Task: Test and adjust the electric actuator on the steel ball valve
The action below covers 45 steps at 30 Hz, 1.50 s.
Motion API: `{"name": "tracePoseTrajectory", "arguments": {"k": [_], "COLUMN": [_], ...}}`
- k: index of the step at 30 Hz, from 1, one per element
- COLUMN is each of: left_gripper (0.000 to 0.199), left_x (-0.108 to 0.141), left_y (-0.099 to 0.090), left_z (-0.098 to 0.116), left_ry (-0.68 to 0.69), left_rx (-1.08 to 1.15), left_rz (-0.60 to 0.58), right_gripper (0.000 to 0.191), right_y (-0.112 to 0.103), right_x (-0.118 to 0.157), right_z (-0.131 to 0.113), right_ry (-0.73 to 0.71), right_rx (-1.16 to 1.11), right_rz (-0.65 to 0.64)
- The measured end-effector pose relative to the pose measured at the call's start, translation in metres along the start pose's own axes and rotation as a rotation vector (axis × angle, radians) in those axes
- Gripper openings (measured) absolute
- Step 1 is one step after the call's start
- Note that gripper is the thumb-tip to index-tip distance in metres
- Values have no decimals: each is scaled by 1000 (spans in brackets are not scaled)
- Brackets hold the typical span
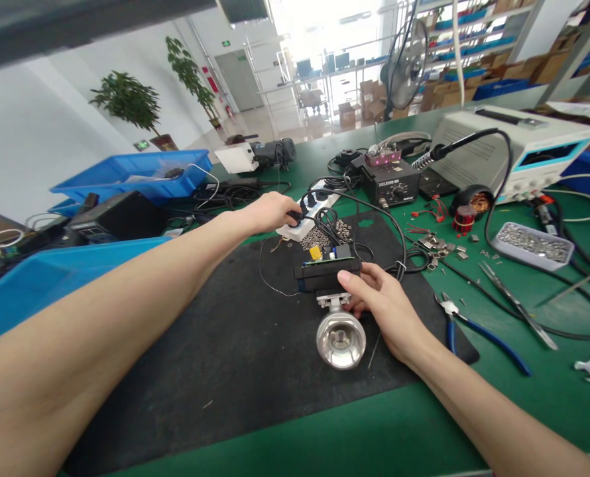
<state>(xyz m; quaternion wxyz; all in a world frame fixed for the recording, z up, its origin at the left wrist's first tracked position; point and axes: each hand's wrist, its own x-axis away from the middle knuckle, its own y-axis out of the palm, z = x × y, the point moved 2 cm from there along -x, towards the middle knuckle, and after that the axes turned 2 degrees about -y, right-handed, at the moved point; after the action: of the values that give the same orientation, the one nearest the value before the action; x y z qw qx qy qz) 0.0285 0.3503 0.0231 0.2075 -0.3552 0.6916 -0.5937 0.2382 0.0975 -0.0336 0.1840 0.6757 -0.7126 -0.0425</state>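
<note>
My left hand reaches to the near end of a white power strip, its fingers closed round a black plug there. With my right hand I grip the right side of a black housing, thumb on its front face. Electronic parts, one of them yellow, show on top of the housing. Below it hangs a metal bracket joined to a round silver metal fitting, whose opening faces me, over the black mat.
Small metal rings lie behind the housing. To the right are pliers, tweezers, a tray of small metal parts, a soldering station and a power supply. Blue bins stand at the left.
</note>
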Motion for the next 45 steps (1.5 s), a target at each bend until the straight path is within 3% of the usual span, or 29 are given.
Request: {"name": "tracePoseTrajectory", "arguments": {"k": [30, 45], "left_gripper": [34, 31], "left_x": [-1, 6], "left_y": [-1, 2], "left_z": [-3, -1], "left_ry": [-42, -43], "left_rx": [9, 44], "left_rz": [42, 47], "right_gripper": [60, 71], "right_y": [1, 1], "right_x": [1, 1], "right_z": [0, 1], "right_ry": [-15, -7], "right_rx": [9, 9], "right_rz": [5, 8]}}
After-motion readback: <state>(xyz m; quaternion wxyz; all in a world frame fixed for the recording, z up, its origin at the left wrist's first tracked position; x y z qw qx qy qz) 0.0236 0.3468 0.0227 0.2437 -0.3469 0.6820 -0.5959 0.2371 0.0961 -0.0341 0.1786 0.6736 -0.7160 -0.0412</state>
